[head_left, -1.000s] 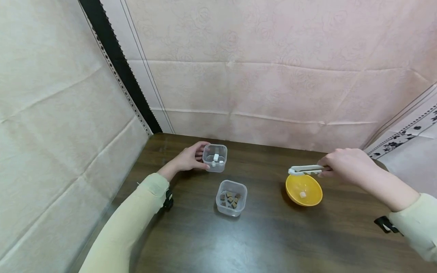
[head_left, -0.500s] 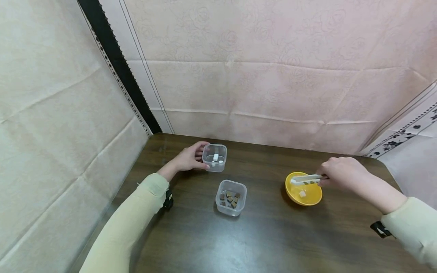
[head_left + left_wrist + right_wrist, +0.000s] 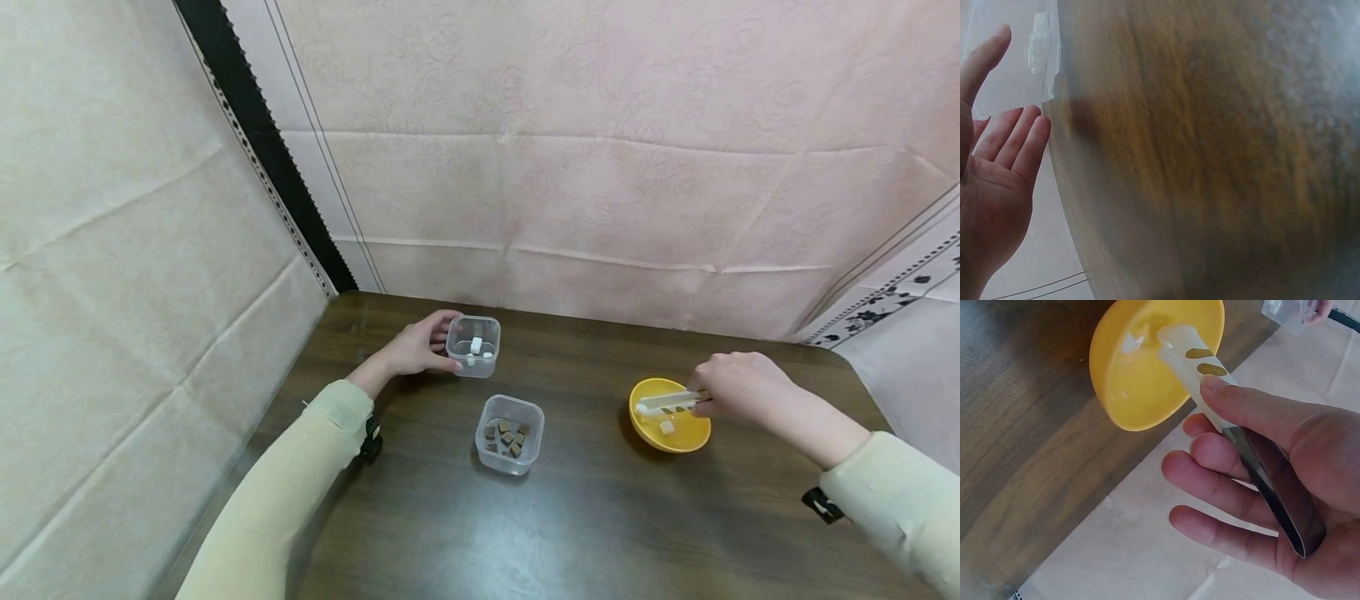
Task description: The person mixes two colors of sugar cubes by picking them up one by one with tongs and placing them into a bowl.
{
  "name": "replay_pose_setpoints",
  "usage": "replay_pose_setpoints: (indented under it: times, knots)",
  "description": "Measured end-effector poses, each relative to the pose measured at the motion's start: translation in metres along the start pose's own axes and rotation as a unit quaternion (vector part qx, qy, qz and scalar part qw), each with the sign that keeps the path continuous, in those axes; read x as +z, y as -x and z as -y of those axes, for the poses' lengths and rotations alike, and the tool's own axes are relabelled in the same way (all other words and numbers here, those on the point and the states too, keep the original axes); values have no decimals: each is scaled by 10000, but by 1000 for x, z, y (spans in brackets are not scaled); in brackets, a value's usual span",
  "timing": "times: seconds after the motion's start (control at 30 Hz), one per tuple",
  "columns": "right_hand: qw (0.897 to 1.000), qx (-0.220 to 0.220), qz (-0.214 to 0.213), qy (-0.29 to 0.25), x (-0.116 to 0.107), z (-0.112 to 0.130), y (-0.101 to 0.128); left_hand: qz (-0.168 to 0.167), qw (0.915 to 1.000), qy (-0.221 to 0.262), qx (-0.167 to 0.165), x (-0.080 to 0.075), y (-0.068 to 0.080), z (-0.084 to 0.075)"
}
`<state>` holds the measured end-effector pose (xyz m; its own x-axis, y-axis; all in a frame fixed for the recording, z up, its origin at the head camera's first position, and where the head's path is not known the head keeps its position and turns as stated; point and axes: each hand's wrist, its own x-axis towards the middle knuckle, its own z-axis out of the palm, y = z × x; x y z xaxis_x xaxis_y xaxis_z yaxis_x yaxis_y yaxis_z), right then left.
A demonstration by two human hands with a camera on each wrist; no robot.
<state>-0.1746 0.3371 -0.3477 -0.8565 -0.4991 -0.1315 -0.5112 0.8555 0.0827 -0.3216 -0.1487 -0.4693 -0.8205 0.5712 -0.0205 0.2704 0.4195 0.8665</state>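
Observation:
My left hand (image 3: 417, 348) cups the side of a clear plastic tub (image 3: 473, 345) holding white cubes; in the left wrist view its fingers (image 3: 1019, 140) lie nearly straight against the tub (image 3: 1013, 59). My right hand (image 3: 738, 387) grips white-tipped tongs (image 3: 666, 402) over a yellow bowl (image 3: 686, 437). A white cube (image 3: 666, 427) lies in that bowl. In the right wrist view the tongs (image 3: 1210, 378) reach into the bowl (image 3: 1141, 381), with my thumb and fingers of the right hand (image 3: 1260, 481) curled round their metal handle.
A second clear tub (image 3: 509, 432) with several brown cubes stands between the other tub and the bowl on the dark wooden table (image 3: 570, 533). Cloth-covered walls close the table on the left and the back.
My right hand has lowered the tongs from above the bowl's far rim down into the bowl. The left hand and both tubs have stayed put.

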Motion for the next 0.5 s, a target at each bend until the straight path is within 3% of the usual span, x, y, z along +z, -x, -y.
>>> replay_pose_setpoints:
  times: [0.5]
  knots:
    - [9994, 177, 238, 172, -8, 1, -1, 10, 10000, -45, -17, 0, 0, -1]
